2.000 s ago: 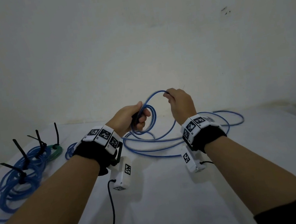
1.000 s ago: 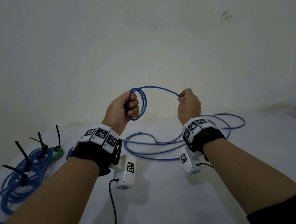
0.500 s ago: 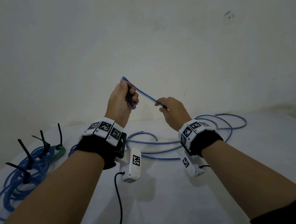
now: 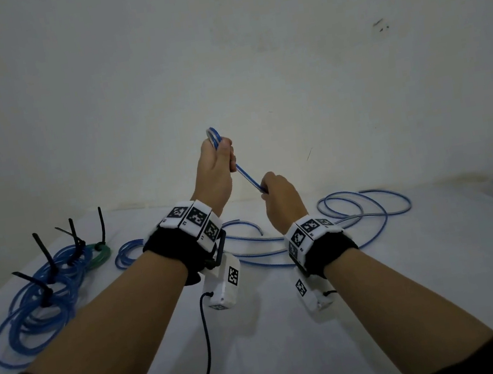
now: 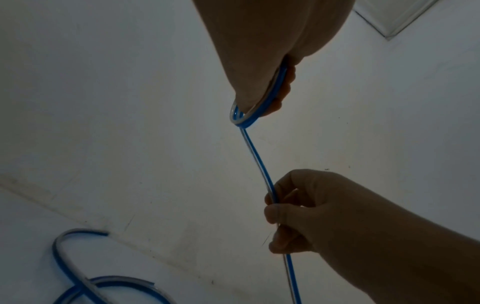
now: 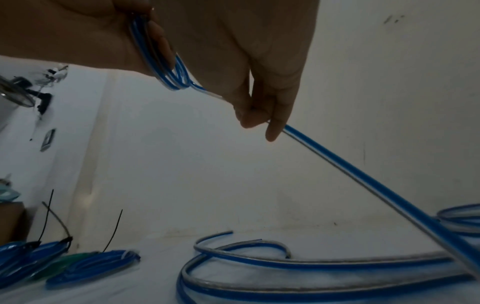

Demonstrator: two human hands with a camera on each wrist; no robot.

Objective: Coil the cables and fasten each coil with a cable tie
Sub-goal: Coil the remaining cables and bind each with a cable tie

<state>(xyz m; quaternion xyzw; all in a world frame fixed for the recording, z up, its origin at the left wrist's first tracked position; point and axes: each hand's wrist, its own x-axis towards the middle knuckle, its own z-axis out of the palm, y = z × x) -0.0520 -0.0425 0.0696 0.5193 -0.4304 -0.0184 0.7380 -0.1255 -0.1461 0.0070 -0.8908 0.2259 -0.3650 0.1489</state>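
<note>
My left hand (image 4: pixel 218 159) is raised above the table and grips a small coil of blue cable (image 4: pixel 214 135) with a clear stripe, a few loops tight in the fist (image 5: pixel 255 107). A short taut stretch of the same cable (image 4: pixel 248 175) slants down to my right hand (image 4: pixel 275 193), which pinches it between thumb and fingers (image 6: pixel 255 115). Below the right hand the cable (image 6: pixel 363 176) runs down to loose loops (image 4: pixel 355 218) lying on the white table.
Several finished blue coils (image 4: pixel 38 301) bound with black cable ties (image 4: pixel 45 252) lie at the table's left, with a green coil (image 4: pixel 100 256) behind them. A white wall stands just past the table (image 4: pixel 293 340). A black wire (image 4: pixel 206 346) hangs from my left wrist camera.
The wide loop between my hands has been drawn tight into a small coil. My left hand has risen and my right hand has slid down the cable, pulling it straight.
</note>
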